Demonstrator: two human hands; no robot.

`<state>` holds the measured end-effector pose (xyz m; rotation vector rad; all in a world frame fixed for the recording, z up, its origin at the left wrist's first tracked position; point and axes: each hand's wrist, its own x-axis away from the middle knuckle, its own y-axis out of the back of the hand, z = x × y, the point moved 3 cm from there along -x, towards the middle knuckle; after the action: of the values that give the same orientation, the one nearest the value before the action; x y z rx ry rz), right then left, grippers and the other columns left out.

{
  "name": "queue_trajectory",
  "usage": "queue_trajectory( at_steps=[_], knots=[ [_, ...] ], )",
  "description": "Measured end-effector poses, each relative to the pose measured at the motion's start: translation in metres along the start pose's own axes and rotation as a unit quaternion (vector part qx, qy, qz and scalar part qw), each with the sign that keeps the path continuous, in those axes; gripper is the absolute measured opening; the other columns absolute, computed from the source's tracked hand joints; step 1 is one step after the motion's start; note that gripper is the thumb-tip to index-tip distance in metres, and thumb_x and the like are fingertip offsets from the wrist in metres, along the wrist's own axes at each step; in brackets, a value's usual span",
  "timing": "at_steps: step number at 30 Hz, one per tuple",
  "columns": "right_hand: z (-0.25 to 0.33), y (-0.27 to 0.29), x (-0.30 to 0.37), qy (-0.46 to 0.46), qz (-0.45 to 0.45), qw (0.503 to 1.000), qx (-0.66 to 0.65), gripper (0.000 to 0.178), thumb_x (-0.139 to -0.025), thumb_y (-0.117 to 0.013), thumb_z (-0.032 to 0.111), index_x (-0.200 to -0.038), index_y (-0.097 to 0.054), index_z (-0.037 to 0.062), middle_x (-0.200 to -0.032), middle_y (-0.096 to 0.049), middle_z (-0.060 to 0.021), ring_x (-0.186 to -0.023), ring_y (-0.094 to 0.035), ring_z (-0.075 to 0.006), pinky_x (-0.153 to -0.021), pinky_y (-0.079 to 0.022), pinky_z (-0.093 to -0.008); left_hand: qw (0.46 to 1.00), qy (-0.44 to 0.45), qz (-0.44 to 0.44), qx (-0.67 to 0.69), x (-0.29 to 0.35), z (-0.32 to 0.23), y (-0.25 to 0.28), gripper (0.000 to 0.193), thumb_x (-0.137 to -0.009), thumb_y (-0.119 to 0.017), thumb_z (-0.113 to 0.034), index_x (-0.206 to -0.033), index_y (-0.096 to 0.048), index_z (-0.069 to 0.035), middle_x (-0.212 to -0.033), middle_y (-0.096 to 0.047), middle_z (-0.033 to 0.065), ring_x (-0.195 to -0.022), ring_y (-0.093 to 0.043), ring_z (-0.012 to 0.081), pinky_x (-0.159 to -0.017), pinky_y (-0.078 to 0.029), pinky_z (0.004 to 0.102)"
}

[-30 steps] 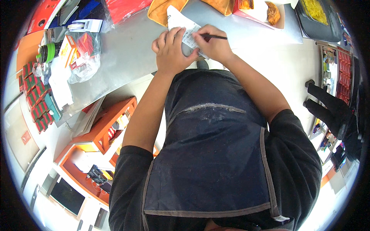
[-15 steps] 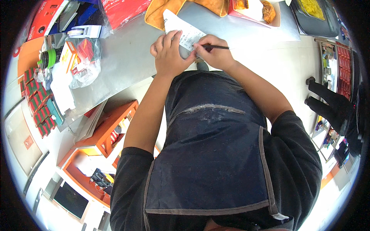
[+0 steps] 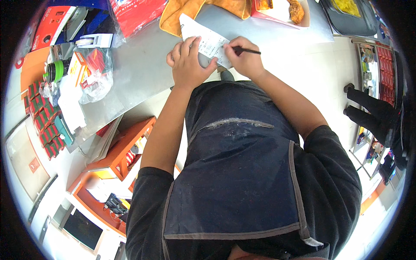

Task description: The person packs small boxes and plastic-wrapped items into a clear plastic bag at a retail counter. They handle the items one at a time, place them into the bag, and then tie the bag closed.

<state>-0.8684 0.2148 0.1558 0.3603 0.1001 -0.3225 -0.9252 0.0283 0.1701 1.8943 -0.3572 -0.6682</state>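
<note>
A white printed receipt [image 3: 209, 43] lies at the near edge of the metal table. My left hand [image 3: 187, 65] holds it along its left and lower edges, with curled fingers on one side and the thumb on the other. A black pen [image 3: 249, 50] is pinched in my right hand [image 3: 246, 60], over the receipt's right edge. The pen's tip is hidden behind my fingers. Just beyond the receipt lies a pair of tan leather-like gloves or cloths [image 3: 180, 18], partly cut off by the top of the view.
Fried food sits in an open carton [image 3: 299, 25] at the far right, beside a black tray [image 3: 353, 26]. A tape dispenser [image 3: 102, 40], clear plastic bag [image 3: 99, 80] and several red-green packets [image 3: 45, 125] stand left. An orange shelf [image 3: 134, 138] is below. Another person's dark-trousered legs [image 3: 372, 104] show right.
My right hand has shifted slightly up and right along the receipt, baring more of its print. My left hand keeps its hold. The whole view has shifted a little.
</note>
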Motion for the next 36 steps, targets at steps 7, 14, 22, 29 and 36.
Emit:
queue_trajectory(
  at_steps=[7,14,22,29,36],
  knots=[
    [-0.004,-0.011,-0.023,0.018,0.023,0.999,-0.030,0.016,-0.088,-0.075,0.013,-0.086,-0.065,0.0003,-0.082,-0.066,-0.0115,-0.073,-0.067,-0.0185,-0.065,-0.054,-0.0314,1.000,-0.005,-0.006,-0.011,-0.006,-0.005,0.001,0.082,-0.070,-0.078,-0.052,-0.137,-0.054,-0.011,-0.135,-0.056,0.0043,-0.128,-0.045,0.0296,-0.105,-0.025,0.0501],
    [0.008,-0.011,-0.025,0.027,0.117,0.990,-0.070,0.014,-0.089,-0.072,0.011,-0.084,-0.063,0.0002,-0.079,-0.061,-0.0128,-0.068,-0.062,-0.0242,-0.067,-0.052,-0.0346,1.000,-0.005,-0.007,0.004,-0.002,-0.006,0.001,0.083,-0.070,-0.078,-0.046,-0.140,-0.050,-0.011,-0.138,-0.056,0.0074,-0.130,-0.043,0.0339,-0.108,-0.022,0.0519],
    [0.014,0.088,-0.011,-0.092,0.099,0.972,0.190,0.022,-0.094,-0.068,0.021,-0.098,-0.058,0.0017,-0.087,-0.066,-0.0155,-0.080,-0.068,-0.0300,-0.071,-0.052,-0.0402,0.995,-0.032,0.081,-0.052,-0.044,-0.029,0.000,0.065,-0.077,-0.061,-0.026,-0.139,-0.055,-0.007,-0.153,-0.045,0.0074,-0.139,-0.031,0.0386,-0.111,-0.014,0.0584],
    [0.012,0.066,-0.039,0.034,0.110,0.929,0.352,0.032,-0.094,-0.064,0.036,-0.104,-0.062,0.0058,-0.094,-0.062,-0.0123,-0.097,-0.067,-0.0310,-0.079,-0.055,-0.0426,0.993,-0.056,0.105,-0.017,-0.090,-0.022,-0.007,0.060,-0.079,-0.062,-0.020,-0.136,-0.057,-0.006,-0.150,-0.048,0.0076,-0.140,-0.032,0.0348,-0.112,-0.019,0.0560],
    [0.011,0.156,-0.044,0.118,-0.266,0.928,0.231,0.030,-0.090,-0.069,0.017,-0.116,-0.063,0.0030,-0.106,-0.064,-0.0191,-0.100,-0.061,-0.0376,-0.081,-0.052,-0.0456,0.988,-0.095,-0.020,0.124,-0.078,-0.013,0.008,0.045,-0.083,-0.058,-0.002,-0.127,-0.058,0.001,-0.126,-0.061,0.0194,-0.118,-0.056,0.0368,-0.104,-0.041,0.0435]
  ],
)
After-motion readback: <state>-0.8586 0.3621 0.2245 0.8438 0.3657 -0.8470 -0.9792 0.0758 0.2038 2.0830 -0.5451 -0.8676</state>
